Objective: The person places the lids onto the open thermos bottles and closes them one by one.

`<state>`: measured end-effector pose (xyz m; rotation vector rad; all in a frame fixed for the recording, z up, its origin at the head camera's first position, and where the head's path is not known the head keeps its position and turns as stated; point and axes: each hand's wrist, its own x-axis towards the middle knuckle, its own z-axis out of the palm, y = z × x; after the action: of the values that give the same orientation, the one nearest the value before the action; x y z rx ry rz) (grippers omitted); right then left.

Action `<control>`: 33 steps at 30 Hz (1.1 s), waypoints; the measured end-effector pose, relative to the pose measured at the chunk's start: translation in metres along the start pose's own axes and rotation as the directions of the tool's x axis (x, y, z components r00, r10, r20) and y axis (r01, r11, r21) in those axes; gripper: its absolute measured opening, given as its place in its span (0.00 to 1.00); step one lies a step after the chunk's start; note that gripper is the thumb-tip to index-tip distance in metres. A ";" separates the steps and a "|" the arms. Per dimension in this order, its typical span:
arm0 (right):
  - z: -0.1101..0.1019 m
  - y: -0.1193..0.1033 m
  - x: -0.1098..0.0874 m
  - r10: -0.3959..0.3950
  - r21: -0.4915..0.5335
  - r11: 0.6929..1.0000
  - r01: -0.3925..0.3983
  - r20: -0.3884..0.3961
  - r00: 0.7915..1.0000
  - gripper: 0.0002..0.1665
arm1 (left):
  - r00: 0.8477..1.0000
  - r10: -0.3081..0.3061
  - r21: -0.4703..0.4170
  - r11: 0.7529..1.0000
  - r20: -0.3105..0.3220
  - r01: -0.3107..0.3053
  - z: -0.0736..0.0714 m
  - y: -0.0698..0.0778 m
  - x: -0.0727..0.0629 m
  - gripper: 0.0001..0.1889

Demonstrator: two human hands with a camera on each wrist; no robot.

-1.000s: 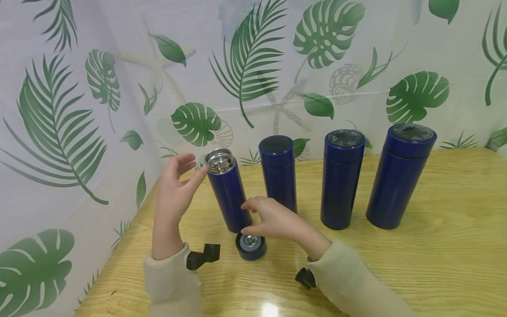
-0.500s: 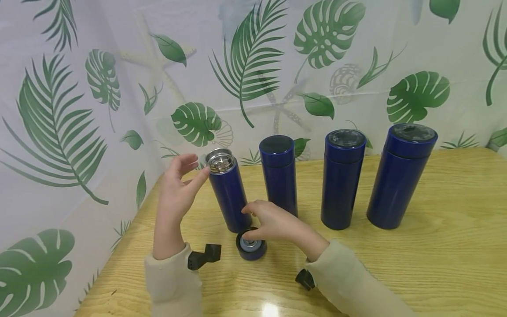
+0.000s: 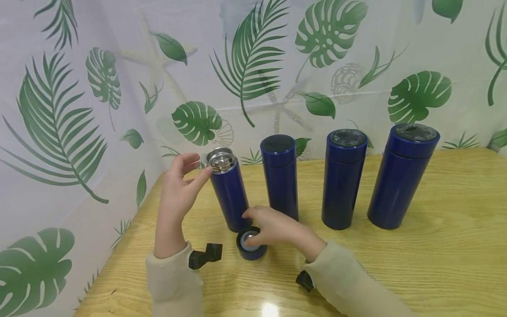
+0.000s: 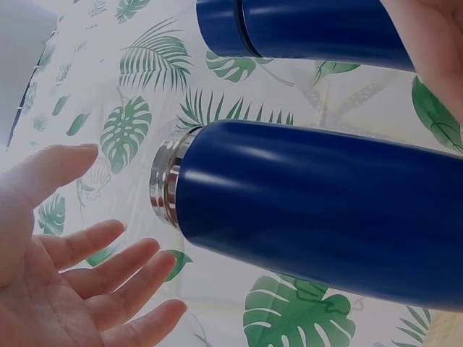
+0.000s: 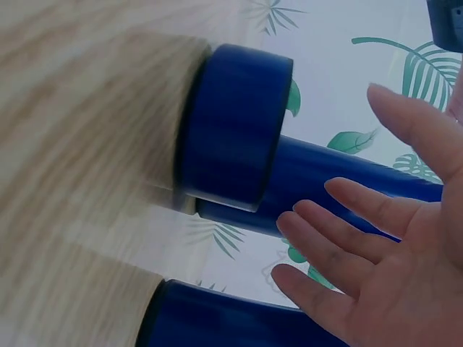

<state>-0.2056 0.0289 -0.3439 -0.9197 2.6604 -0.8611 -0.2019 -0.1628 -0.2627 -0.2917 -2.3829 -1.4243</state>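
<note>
An uncapped blue thermos bottle [image 3: 231, 198] stands upright on the table, its steel neck [image 4: 165, 177] bare. My left hand [image 3: 176, 191] is held beside that neck, fingers spread and apart from it in the left wrist view. In front of the bottle's base lies its blue lid [image 3: 253, 253], inner side up. Over the lid hovers my right hand [image 3: 279, 226], thumb and fingers parted. The right wrist view shows a gap between these fingers and the lid [image 5: 235, 126]. Neither hand holds anything.
Three capped blue thermos bottles stand in a row to the right: a near one [image 3: 280, 185], a middle one [image 3: 343, 185] and a far one [image 3: 404, 180]. Behind the wooden table [image 3: 447, 264] hangs a leaf-patterned cloth [image 3: 253, 57].
My right hand has sunk slightly toward the lid, its thumb now in front of the lid's inner side. My left hand has shifted a little to the right. Bottles and lid stay put.
</note>
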 end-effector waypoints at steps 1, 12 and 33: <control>0.001 0.000 0.000 0.006 0.003 1.000 -0.006 0.008 1.000 0.34 | 1.000 0.001 -0.001 1.000 0.001 -0.001 0.000 0.000 0.000 0.25; 0.010 0.003 0.004 0.032 -0.059 0.998 -0.027 0.074 0.997 0.37 | 1.000 -0.002 0.002 1.000 0.020 0.001 0.002 -0.001 0.001 0.25; 0.018 0.003 0.004 0.041 -0.113 0.993 -0.024 0.148 0.988 0.40 | 0.999 -0.007 0.017 1.000 0.036 0.006 0.004 0.000 0.001 0.25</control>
<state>-0.2036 0.0203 -0.3606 -0.9240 2.6066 -0.6159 -0.2034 -0.1593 -0.2642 -0.3080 -2.4254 -1.4129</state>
